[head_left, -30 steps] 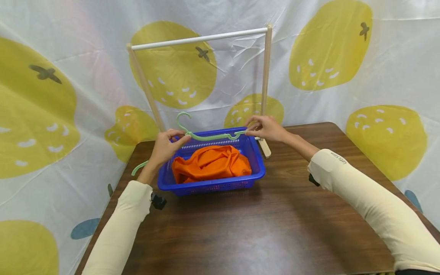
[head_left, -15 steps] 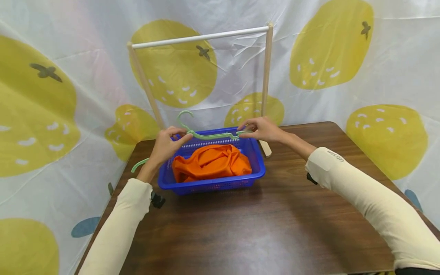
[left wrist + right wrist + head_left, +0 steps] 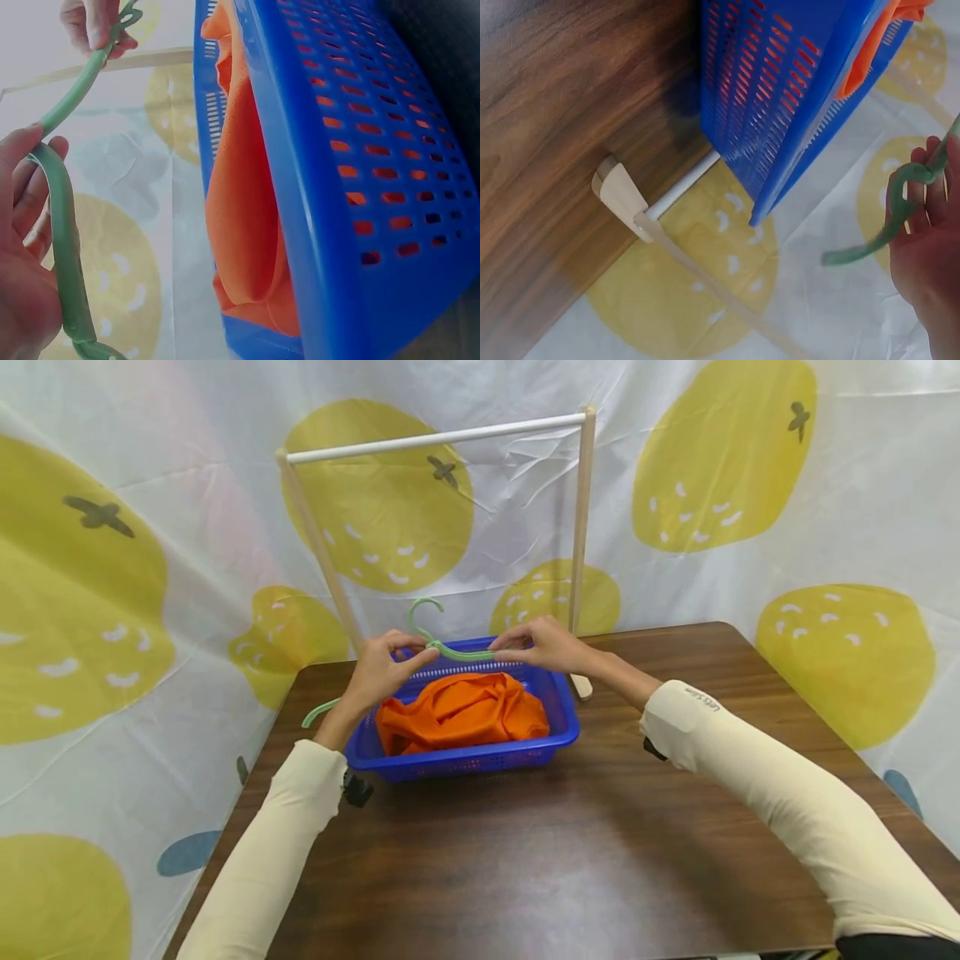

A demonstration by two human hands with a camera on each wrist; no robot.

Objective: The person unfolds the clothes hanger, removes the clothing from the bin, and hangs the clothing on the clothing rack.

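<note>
A light green clothes hanger [image 3: 467, 654] is held up over the back of a blue plastic basket [image 3: 465, 766], its hook pointing upward. My left hand [image 3: 378, 672] pinches it at the base of the hook. Thumb and fingers of my right hand [image 3: 553, 647] pinch the hanger's right arm a short way along. In the right wrist view, the notched end of the hanger [image 3: 855, 255] sticks out past the right palm. The hanger's left arm runs partly hidden behind the left wrist. Crumpled orange cloth [image 3: 465, 714] lies inside the basket.
Behind the basket stands a rack with a white crossbar [image 3: 442, 441], wooden posts [image 3: 581, 518] and a wooden foot [image 3: 582, 686]. All of it is on a brown wooden table [image 3: 562, 860]. A white curtain [image 3: 525, 527] with yellow fruit print hangs close behind and at the sides.
My right hand has slid left along the hanger, from near its end toward the hook. The left hand and hanger have shifted slightly right. Basket and cloth stay put.
</note>
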